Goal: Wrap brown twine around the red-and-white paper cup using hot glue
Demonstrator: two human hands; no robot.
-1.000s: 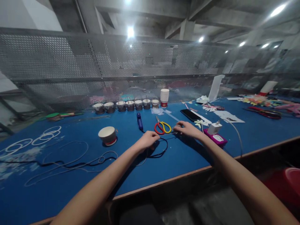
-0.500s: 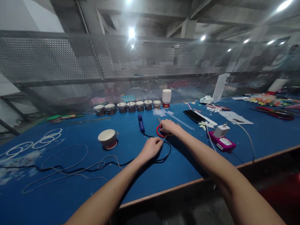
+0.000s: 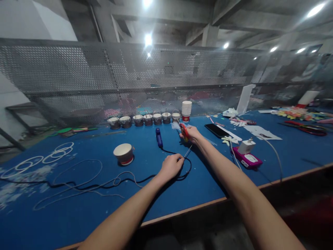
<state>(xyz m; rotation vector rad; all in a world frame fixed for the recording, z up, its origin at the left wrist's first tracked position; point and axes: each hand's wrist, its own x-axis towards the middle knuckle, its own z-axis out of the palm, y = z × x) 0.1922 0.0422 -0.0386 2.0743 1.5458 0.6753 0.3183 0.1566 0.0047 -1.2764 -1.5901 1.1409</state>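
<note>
Near the middle of the blue table, my left hand (image 3: 171, 166) is closed in a pinch, resting low over the black cable. From its fingertips a thin pale strand (image 3: 187, 151) slants up toward my right wrist; whether a scissor blade is part of that line I cannot tell. My right hand (image 3: 191, 133) grips red-handled scissors (image 3: 185, 132), raised just off the tabletop; their blades are mostly hidden. Left of the hands lies a blue hand tool (image 3: 159, 138) with a black cable. A grey cord (image 3: 117, 180) trails loosely across the table beyond my left forearm.
A paper cup (image 3: 123, 154) stands left. Several small cups (image 3: 148, 120) line the back beside a cup stack (image 3: 186, 111). Rightward are a phone (image 3: 216, 130), a purple power strip (image 3: 246, 159) with charger, and pliers (image 3: 305, 127). White rings (image 3: 57, 152) lie far left.
My right hand has lifted the red-handled scissors from the table and turned them. My left hand keeps its pinch almost in place. The view has shifted slightly.
</note>
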